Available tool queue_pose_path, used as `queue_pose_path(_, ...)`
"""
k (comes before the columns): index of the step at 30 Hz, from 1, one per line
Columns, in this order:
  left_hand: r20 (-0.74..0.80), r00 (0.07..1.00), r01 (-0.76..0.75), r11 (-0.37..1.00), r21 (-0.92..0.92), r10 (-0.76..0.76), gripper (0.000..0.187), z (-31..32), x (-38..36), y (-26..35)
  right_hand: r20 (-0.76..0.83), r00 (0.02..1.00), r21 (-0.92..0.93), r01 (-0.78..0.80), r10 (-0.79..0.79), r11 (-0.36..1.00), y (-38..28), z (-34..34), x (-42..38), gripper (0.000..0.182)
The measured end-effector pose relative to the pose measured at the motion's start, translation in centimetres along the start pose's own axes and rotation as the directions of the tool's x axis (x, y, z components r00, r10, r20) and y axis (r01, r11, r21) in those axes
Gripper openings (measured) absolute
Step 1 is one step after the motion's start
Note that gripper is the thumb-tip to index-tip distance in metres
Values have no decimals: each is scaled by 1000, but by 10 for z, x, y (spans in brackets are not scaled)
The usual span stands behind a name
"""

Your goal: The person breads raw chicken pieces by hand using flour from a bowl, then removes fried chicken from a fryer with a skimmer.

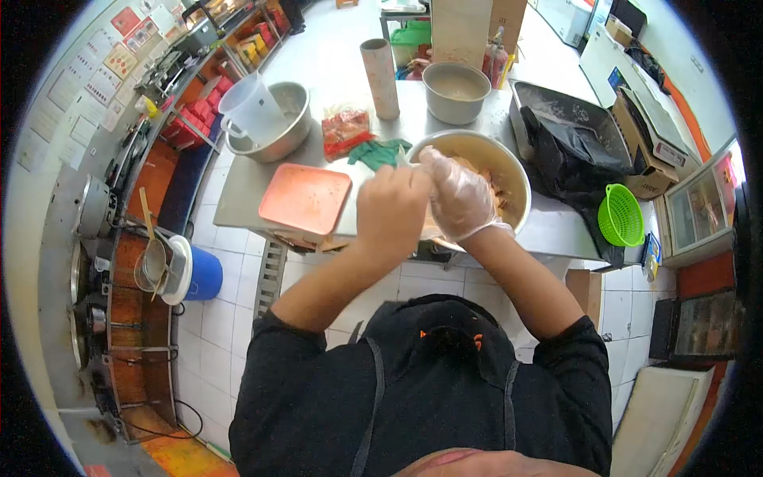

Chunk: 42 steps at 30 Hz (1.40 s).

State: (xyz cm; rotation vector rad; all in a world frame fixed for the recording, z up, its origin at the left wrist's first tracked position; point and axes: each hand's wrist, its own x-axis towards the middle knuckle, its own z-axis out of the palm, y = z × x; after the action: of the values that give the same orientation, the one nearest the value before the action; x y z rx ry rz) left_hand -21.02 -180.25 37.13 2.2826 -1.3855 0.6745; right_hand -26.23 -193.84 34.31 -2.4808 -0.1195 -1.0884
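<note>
My left hand (393, 203) is bare and closed, its knuckles up, beside the fingers of my right hand. A clear plastic glove covers my right hand (461, 195), which is over the left part of a large metal bowl (520, 191). Orange-brown food pieces (499, 193) show inside the bowl. Something thin and whitish shows at the fingertips between my hands; what each hand grips is too small to make out. A green cloth (379, 153) lies just beyond my left hand, and a pink tray (305, 198) is to its left.
Behind are a metal basin (300, 143) with a white jug (253, 110), a red packet (346, 132), a tall cylinder (381, 79) and a metal pot (456, 91). Right are a black plastic bag (576, 147) and green basket (621, 216). A blue bucket (205, 274) stands left.
</note>
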Motion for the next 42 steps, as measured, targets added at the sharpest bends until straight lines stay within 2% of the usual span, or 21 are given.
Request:
queue_pose_path(2, -59, 983, -178, 980, -93, 174, 15, -4, -11, -4, 13, 991, 71, -137, 136, 988, 0, 4, 17, 30)
queue_pose_path(4, -225, 957, -244, 929, -279, 184, 16, 10, -21, -3, 180, 935, -50, -301, 305, 952, -3, 8, 28, 22)
queue_pose_path(6, -138, 987, -126, 913, -388, 77, 18, 8, -24, -20, 211, 914, -77, -338, 347, 938, -9, 16, 31, 19)
queue_pose_path(7, 58, 976, 202, 762, -615, -212, 20, 8, -22, -30, 243, 915, -27, -327, 323, 945, -11, 19, 29, 19)
queue_pose_path(8, 303, 857, 490, 473, -733, -417, 23, 10, -19, -40, 271, 915, 22, -316, 299, 949, -13, 23, 28, 18)
queue_pose_path(9, 385, 845, 490, 246, -837, -371, 26, 38, -26, -59, 252, 916, 23, -329, 314, 944, -17, 31, 25, 15)
queue_pose_path(10, 381, 839, 492, 243, -836, -389, 26, 57, -33, -69, 265, 917, 30, -318, 299, 948, -21, 37, 24, 15)
queue_pose_path(11, 370, 816, 427, 32, -904, -444, 23, 69, -36, -74, 256, 934, 58, -272, 249, 960, -25, 41, 24, 14)
queue_pose_path(13, 285, 712, 138, -269, -953, -642, 15, 62, -27, -64, 231, 953, 158, -234, 194, 959, -25, 53, 17, 11)
queue_pose_path(18, -19, 620, 77, 85, -993, -784, 17, 103, -51, -81, 296, 949, 259, -190, 110, 947, -23, 68, 5, 8)
queue_pose_path(19, -109, 721, 144, 302, -942, -685, 6, 106, -59, -91, 303, 949, 335, -196, 91, 922, -25, 65, 7, 8)
queue_pose_path(20, -165, 814, 178, 509, -842, -557, 21, 103, -61, -96, 308, 949, 407, -201, 74, 891, -26, 61, 9, 7)
queue_pose_path(22, -234, 823, 81, 514, -854, -518, 34, 96, -55, -100, 355, 930, 456, -264, 99, 850, -22, 58, 10, 5)
queue_pose_path(24, -396, 803, 98, 754, -649, -445, 33, 85, -50, -96, 254, 964, 597, -221, 80, 771, -15, 61, 8, 6)
queue_pose_path(26, -326, 772, 211, 705, -677, -545, 31, 56, -32, -69, 223, 975, 564, -134, 6, 815, -5, 65, 14, 7)
queue_pose_path(28, -132, 505, -12, 145, -989, -853, 30, 55, -21, -54, 316, 947, 534, -125, -60, 836, 2, 68, 16, 7)
queue_pose_path(30, 15, 521, 140, 68, -988, -853, 37, 61, -31, -68, 290, 949, 534, -54, -123, 844, 4, 68, 24, 8)
queue_pose_path(32, 219, 653, -154, -410, -899, -725, 49, 62, -30, -72, 272, 946, 528, 8, -178, 849, 2, 62, 32, 9)
queue_pose_path(36, 172, 731, -155, -406, -900, -660, 68, 56, -14, -70, 335, 934, 398, -21, -124, 917, 7, 58, 37, 9)
queue_pose_path(38, 127, 838, -281, -618, -734, -531, 67, 59, -15, -82, 291, 919, 435, 119, -264, 893, 5, 50, 43, 8)
queue_pose_path(42, 201, 715, -271, -531, -803, -669, 75, 66, -6, -84, 305, 916, 555, 54, -263, 830, 5, 52, 40, 5)
